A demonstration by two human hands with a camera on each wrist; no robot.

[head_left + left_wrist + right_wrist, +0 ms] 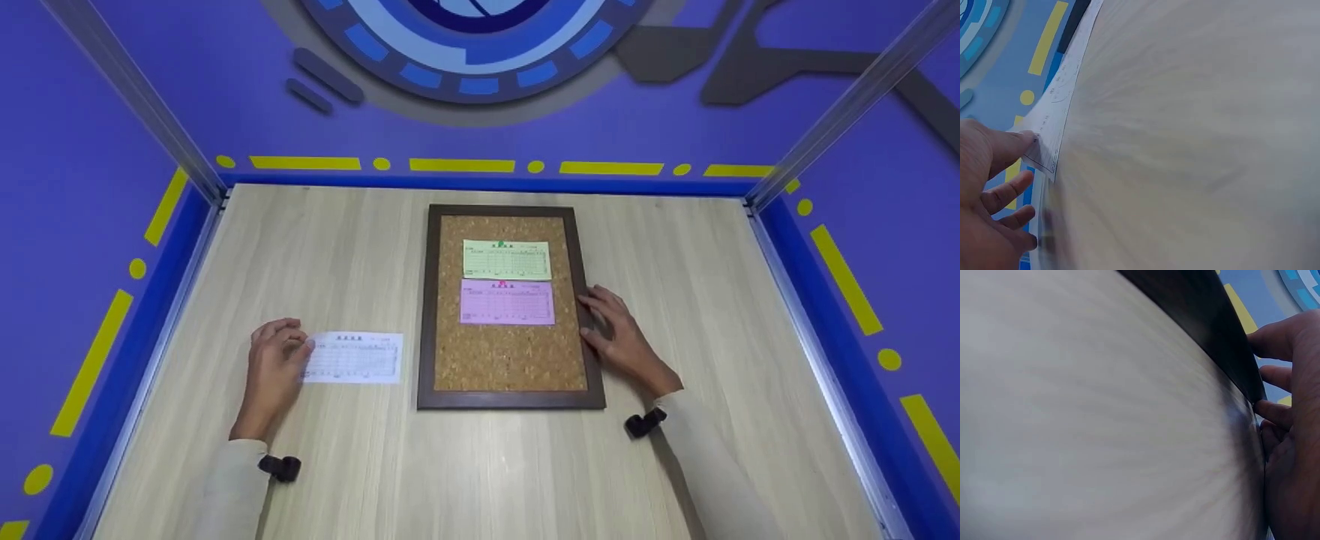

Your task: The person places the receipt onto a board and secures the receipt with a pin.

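A white printed form slip (356, 358) is pinched at its left edge between the thumb and a finger of my left hand (276, 369). In the left wrist view, the slip (1055, 109) bends, its near corner raised off the table. Framed in dark brown, a cork board (510, 360) lies to the right of the slip. My right hand (626, 339) rests its fingertips against the board's right side, fingers spread and not wrapped round it. Two slips sit on the cork: a green form (506, 261) above a purple form (507, 306).
The light wood table (352, 465) runs back to a blue wall (255, 135) with yellow marks. Metal rails and blue side walls bound it left and right. A green pushpin (501, 244) and a pink pushpin (502, 283) stand at the slips' top edges.
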